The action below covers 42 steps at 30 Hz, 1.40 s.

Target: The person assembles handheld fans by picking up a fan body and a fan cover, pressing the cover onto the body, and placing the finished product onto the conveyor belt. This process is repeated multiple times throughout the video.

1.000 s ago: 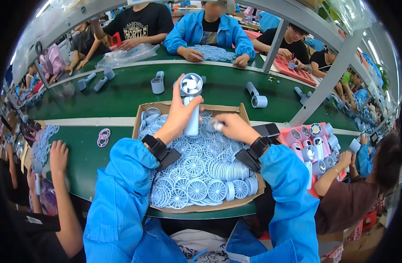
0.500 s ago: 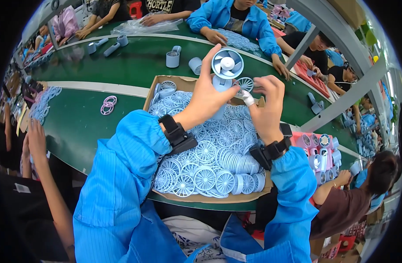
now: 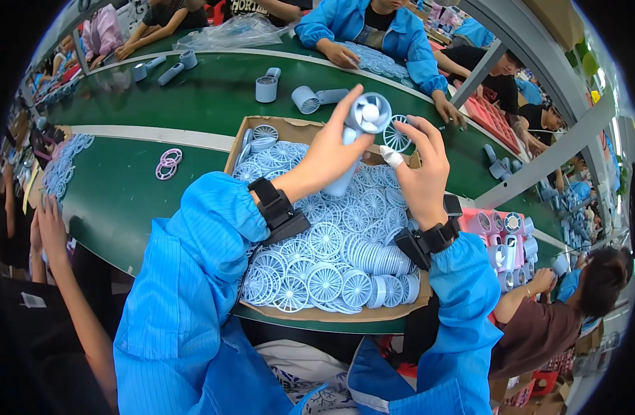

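Note:
My left hand (image 3: 332,150) is closed round the neck of a light blue handheld fan (image 3: 370,113), its round head facing right with white blades showing. In my right hand (image 3: 425,169), thumb and fingers pinch a light blue fan grille (image 3: 396,133) by its edge, just right of the fan head and apart from it. The right thumb has a white wrapping on its tip. Under both hands stands a cardboard box (image 3: 428,294) filled with many loose light blue grilles (image 3: 324,238), some stacked in rows at the right.
Beyond the box, a green conveyor belt (image 3: 213,93) carries several blue fan bodies (image 3: 266,88). Pink rings (image 3: 168,164) lie on the table to the left. A pink tray of fans (image 3: 501,242) is at the right, near a grey metal post (image 3: 546,155). Co-workers sit around.
The fan has turned and shifted slightly right, its head now angled toward the grille. The grille has turned face-on in my right hand. Fan bodies on the belt have moved left.

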Motion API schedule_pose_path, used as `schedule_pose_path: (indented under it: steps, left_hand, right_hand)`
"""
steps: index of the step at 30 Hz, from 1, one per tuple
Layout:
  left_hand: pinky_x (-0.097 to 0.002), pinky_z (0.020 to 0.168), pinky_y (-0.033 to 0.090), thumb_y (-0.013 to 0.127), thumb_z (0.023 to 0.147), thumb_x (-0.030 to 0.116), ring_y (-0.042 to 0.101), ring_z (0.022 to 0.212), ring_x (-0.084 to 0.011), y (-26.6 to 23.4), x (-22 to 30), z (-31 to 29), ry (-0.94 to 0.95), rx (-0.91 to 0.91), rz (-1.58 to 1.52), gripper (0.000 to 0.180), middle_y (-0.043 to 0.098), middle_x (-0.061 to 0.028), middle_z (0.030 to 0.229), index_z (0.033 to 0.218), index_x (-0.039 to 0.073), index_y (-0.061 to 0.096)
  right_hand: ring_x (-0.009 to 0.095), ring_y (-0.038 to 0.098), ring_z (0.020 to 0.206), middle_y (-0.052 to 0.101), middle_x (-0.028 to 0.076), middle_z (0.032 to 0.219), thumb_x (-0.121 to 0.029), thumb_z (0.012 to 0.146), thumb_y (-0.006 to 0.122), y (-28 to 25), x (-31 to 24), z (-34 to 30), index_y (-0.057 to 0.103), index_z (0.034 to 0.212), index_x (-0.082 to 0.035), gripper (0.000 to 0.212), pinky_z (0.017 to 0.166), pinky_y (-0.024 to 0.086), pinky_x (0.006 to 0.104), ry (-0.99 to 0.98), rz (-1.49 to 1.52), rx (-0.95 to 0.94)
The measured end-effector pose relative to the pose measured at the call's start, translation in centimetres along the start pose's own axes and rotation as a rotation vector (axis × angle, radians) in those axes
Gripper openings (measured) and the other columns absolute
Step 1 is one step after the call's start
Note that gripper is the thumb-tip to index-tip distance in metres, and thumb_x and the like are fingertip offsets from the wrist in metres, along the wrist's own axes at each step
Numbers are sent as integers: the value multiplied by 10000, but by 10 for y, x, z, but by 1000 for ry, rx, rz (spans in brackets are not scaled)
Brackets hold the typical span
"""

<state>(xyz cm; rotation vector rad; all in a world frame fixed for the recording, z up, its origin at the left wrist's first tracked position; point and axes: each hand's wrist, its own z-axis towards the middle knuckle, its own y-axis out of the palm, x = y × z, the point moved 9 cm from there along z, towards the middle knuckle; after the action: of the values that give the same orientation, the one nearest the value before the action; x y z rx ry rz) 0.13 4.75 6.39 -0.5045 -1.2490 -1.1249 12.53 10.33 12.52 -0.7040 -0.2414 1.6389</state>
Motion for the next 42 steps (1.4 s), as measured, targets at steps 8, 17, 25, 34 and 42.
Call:
schedule_pose_path:
  steps: [8,17,25,34,42]
  left_hand:
    - [-400,810,476,580,833,87,607,964,-380,19,1,-3,197,-97,491,723,571,-237,1137,1437,211,203]
    - [-419,808,475,579,840,90,591,979,-412,20,-1,-7,172,-88,477,716,562,-244,1148,1434,207,199]
    - [-417,770,487,569,842,82,605,939,-404,21,-3,-8,153,-82,492,704,564,-251,1127,1429,211,203]
    - [-285,576,492,567,869,129,589,685,-161,27,-8,-13,12,-159,213,657,590,-116,975,1423,217,225]
    - [-239,519,468,487,946,251,545,664,-97,30,-2,-12,-9,-134,56,560,585,-77,952,1437,215,220]
  right_hand:
    - [267,545,1062,554,112,1141,-65,649,761,2,-2,0,656,1050,-68,414,877,464,344,3,-31,-3]
    - [269,531,1070,561,104,1148,-100,653,761,2,-5,0,664,1050,-89,409,873,464,357,-19,-50,-9]
    - [269,532,1058,566,103,1143,-87,651,756,2,-8,0,672,1042,-97,399,861,465,357,-33,-59,-12]
    - [242,543,987,562,92,1140,-114,825,623,-1,-29,4,610,1176,-120,351,805,477,339,-376,-471,2]
    - [133,533,971,538,77,1140,-171,934,520,42,29,-10,280,1414,-72,545,740,500,277,483,907,-212]
